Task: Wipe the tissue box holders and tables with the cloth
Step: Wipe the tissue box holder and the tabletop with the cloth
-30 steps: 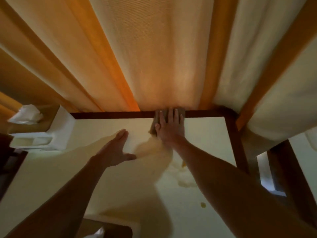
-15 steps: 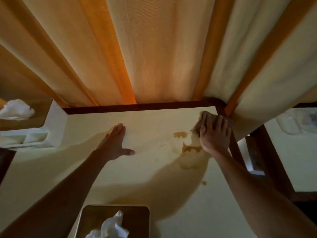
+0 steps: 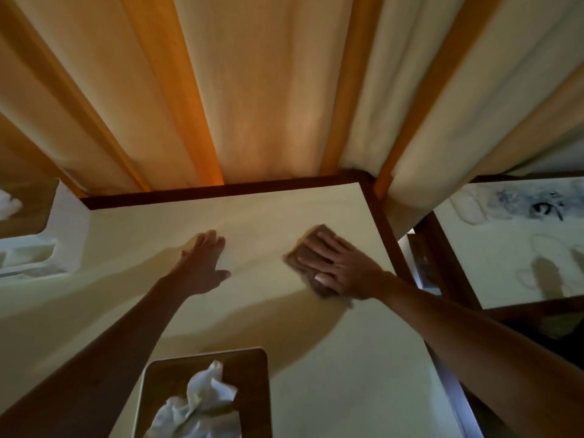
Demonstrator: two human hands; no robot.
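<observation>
straight fingers (image 3: 319, 251) of the right hand (image 3: 343, 270) press the brown folded cloth (image 3: 311, 248) flat on the pale cream table top (image 3: 347, 374); the left hand (image 3: 202, 267) rests flat, grasping nothing. wiping step; next probably the wooden-topped tissue box holder (image 3: 252, 361).

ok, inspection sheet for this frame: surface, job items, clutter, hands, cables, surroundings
Surface: cream table with dark wood rim.
Job's things: brown cloth flat on the table near its right edge; tissue box holder at near edge, tissue sticking out; second holder at left.
Clutter: nothing seen.
Hands: left hand flat on the table, fingers straight; right hand pressing the cloth.
Cables: nothing seen.
Surroundings: curtains behind; another table to the right.
</observation>
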